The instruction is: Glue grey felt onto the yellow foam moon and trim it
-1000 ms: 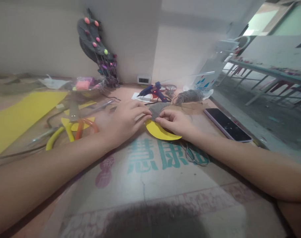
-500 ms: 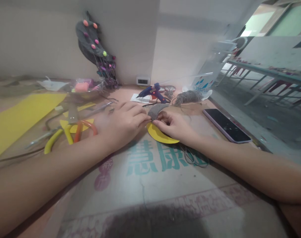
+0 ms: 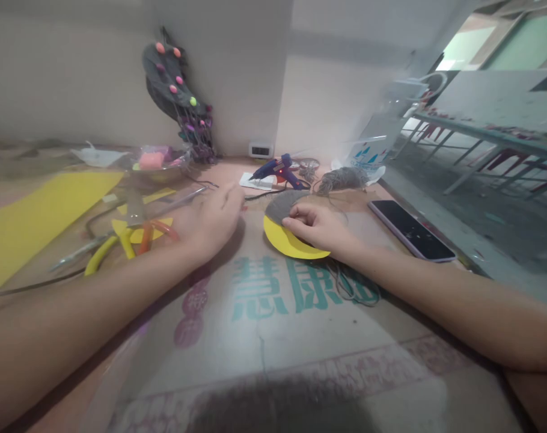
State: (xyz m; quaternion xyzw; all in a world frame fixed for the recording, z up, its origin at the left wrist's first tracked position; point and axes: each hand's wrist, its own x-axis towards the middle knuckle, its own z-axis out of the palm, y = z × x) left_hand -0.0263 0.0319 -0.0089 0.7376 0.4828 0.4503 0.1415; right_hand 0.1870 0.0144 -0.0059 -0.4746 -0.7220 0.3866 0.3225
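Note:
A yellow card crescent (image 3: 291, 243), its upper part covered in grey yarn (image 3: 280, 207), rests low over the cardboard surface. My right hand (image 3: 316, 225) is closed on its right side, thumb and fingers pinching the grey part. Loose grey yarn strands (image 3: 352, 288) lie below the right wrist. To the left, apart from the crescent, my left hand (image 3: 219, 216) is raised with its fingers stretched forward, somewhat blurred. Nothing shows in it. Yellow-and-orange-handled scissors or pliers (image 3: 127, 240) lie beside the left forearm.
Behind the hands sit a blue glue gun (image 3: 278, 171), a small digital clock (image 3: 261, 150) and a grey yarn bundle (image 3: 343, 179). A phone (image 3: 411, 228) lies right. Yellow sheet (image 3: 43, 210) lies left. A decorated grey crescent (image 3: 165, 78) stands against the wall.
My left hand has let go of the crescent's left end and moved left. More of the grey and yellow surface shows. The right hand stays on it.

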